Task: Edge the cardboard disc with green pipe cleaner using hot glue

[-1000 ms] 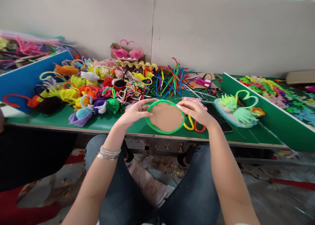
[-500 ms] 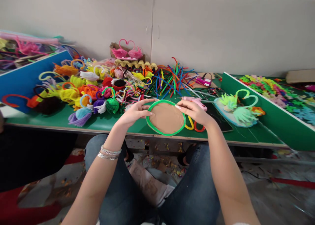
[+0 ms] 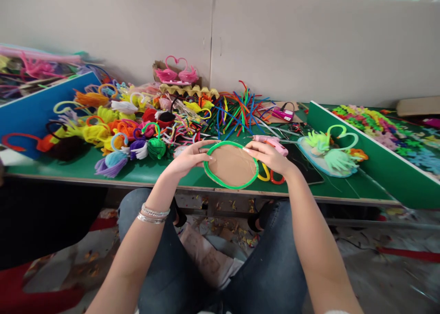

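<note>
Between my hands is an oval cardboard piece (image 3: 232, 165) edged with a green pipe cleaner (image 3: 231, 186). My left hand (image 3: 188, 158) grips its left side, thumb over the cardboard and fingers along the far edge. On the upper right rim, my right hand (image 3: 270, 156) pinches the green edging. Just behind my right hand lies a pink glue gun (image 3: 271, 142). Scissors with yellow and red handles (image 3: 277, 178) stick out beneath my right wrist, their blades hidden. The oval is tilted a little toward me above the table's front edge.
Fuzzy swans and yarn-like bundles (image 3: 99, 130) crowd the green table (image 3: 154, 170) on the left. Loose pipe cleaners (image 3: 237, 110) lie behind the oval. A pale green swan pair (image 3: 330, 153) stands at right, beside a green divider (image 3: 371, 162). A blue divider (image 3: 44, 117) borders the left.
Both hands keep their hold on the oval, which has barely moved. The whole view has shifted very slightly.
</note>
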The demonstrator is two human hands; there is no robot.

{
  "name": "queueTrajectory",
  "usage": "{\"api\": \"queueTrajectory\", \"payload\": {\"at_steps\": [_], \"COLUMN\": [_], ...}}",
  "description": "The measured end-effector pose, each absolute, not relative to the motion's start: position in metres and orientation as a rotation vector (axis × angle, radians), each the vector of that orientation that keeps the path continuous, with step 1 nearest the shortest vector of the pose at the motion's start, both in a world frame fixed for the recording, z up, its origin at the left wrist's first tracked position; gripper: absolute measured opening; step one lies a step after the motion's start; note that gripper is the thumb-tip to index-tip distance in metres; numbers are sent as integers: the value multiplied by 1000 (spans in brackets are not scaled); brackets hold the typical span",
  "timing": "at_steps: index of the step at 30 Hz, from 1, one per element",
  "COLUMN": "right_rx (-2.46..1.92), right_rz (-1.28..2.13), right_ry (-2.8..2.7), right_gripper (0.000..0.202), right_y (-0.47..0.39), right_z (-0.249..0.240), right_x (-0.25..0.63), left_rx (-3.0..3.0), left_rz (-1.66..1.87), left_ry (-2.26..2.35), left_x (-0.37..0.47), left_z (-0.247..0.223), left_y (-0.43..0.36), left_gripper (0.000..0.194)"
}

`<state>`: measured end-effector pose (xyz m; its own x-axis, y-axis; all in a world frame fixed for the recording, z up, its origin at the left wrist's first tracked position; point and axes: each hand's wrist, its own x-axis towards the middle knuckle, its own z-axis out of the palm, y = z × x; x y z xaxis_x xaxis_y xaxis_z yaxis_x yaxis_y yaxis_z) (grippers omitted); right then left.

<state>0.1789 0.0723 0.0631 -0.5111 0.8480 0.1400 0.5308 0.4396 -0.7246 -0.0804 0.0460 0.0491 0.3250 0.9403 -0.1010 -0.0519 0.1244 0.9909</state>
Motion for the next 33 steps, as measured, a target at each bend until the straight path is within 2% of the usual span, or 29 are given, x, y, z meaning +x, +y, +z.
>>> {"api": "queueTrajectory", "payload": {"at_steps": [11, 19, 27, 33], "right_rx": [-1114, -1232, -1727, -2236], "right_rz": [883, 775, 4, -227], "right_ry": [-1989, -2154, -2159, -2041], "right_gripper": [37, 39, 31, 61], "right_y": [76, 80, 80, 80], "right_z": [61, 52, 55, 43], "right_x": [182, 181, 188, 198], "left_rx": [1140, 1270, 1419, 1312], "left_rz": [974, 879, 719, 699], "left_ry": [1013, 1224, 1341, 1372], "left_x": [-79, -76, -77, -68], "left_z": [53, 47, 29, 32], "left_y": [46, 45, 49, 50], "left_gripper": [61, 66, 64, 61]}}
